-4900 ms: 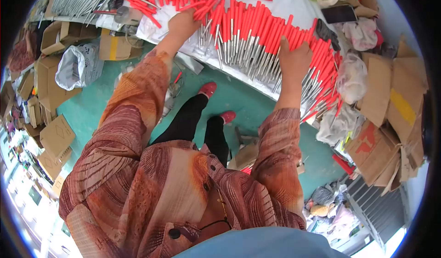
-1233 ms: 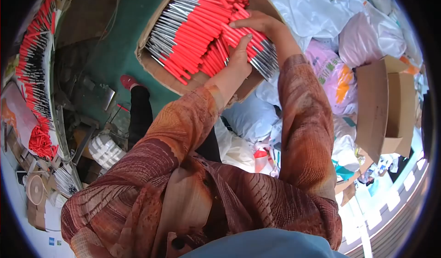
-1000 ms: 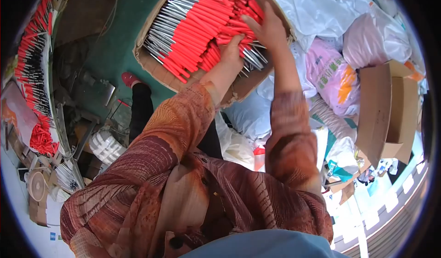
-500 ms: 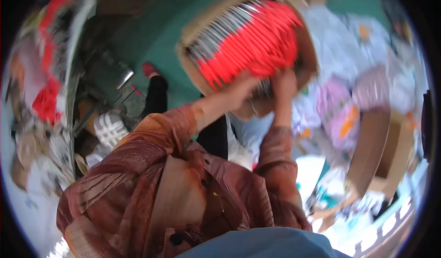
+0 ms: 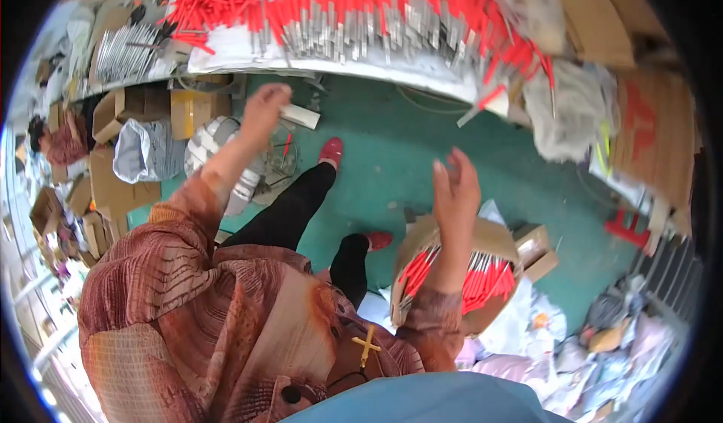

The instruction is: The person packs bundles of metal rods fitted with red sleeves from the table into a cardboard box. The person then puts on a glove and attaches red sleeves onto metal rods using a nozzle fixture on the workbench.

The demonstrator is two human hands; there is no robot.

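Over the floor, just short of the table edge point(image 5: 331, 73), hangs my left hand point(image 5: 265, 108), blurred, its fingers bent and close together; whether it holds anything is hidden. My right hand point(image 5: 457, 186) is raised above the cardboard box, fingers apart and nothing in it. Rows of red-and-silver rods point(image 5: 376, 24) lie along the white-covered table, with a loose heap of red pieces point(image 5: 207, 5) at their left. More red-and-silver rods point(image 5: 486, 281) fill the cardboard box point(image 5: 493, 235) on the floor, partly behind my right forearm.
A bundle of silver rods point(image 5: 126, 52) lies at the upper left. Below are cartons point(image 5: 199, 113) and a white sack point(image 5: 139, 152). Another person point(image 5: 66, 140) is at far left. Plastic bags point(image 5: 542, 325) lie at lower right, near a small open carton point(image 5: 535, 250).
The view has swung from the box back to the table. Both hands have left the rods in the box and moved apart; my right hand is now empty and open.
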